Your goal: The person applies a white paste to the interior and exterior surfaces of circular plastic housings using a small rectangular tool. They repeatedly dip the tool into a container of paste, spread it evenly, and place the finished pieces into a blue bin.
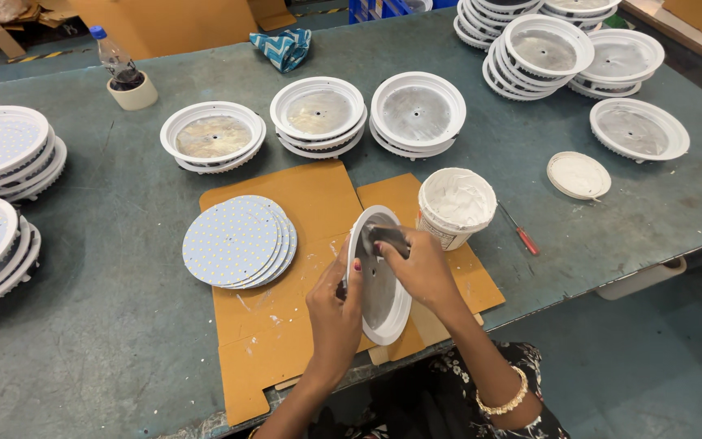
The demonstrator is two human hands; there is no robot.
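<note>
Near the front edge of the grey-green tabletop [107, 325], over brown cardboard sheets [302, 203], the left hand [333, 313] grips the rim of a tilted round white lamp housing [379, 305] with a dull metal inside. The right hand [420, 264] is closed on a dark flat tool [385, 236] pressed into it. A white tub of paste [457, 207] stands just beside; bare tabletop lies left.
</note>
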